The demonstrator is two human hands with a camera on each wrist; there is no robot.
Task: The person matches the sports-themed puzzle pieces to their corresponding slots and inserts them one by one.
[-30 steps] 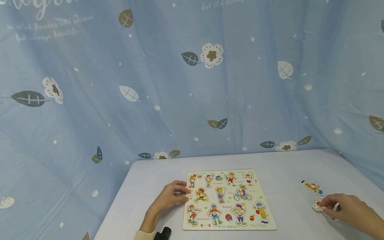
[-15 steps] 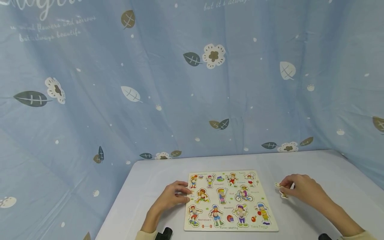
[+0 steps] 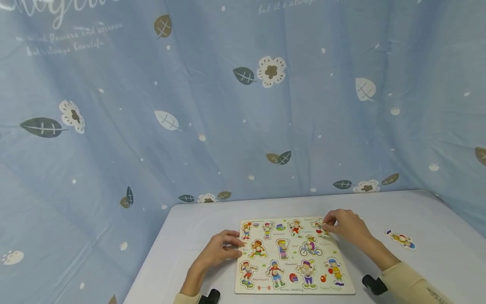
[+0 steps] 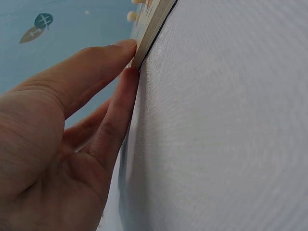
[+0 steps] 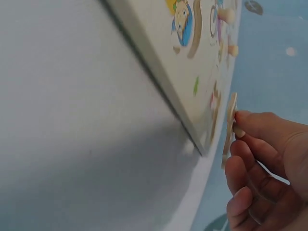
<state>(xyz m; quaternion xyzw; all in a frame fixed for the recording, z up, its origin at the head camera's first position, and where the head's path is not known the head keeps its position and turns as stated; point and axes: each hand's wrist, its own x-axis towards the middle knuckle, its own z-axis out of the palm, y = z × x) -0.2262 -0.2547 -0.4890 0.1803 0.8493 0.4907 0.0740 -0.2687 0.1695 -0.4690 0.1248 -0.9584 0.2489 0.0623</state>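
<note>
My right hand [image 3: 349,226] pinches a flat wooden puzzle piece [image 5: 228,144] by its small peg. That piece is above the top right corner of a cream peg-puzzle board [image 3: 262,272], by the tennis figure. In the right wrist view the piece stands on edge, apart from the board. At the board's left edge, my left hand [image 3: 218,249] rests with thumb and fingers extended; in the left wrist view the thumb tip [image 4: 127,43] and a finger touch that edge. Several pegged sports figures, such as a cyclist [image 3: 311,247], sit in the board.
A loose puzzle piece [image 3: 400,239] with a blue end lies on the white table [image 3: 417,274], right of the board. Behind the table hangs a blue curtain [image 3: 212,105] with leaves and flowers. Black wrist cameras show at both sleeves.
My right hand has picked up a puzzle piece from the table's right side and carried it left to the board's top right corner. The left hand has stayed at the board's edge.
</note>
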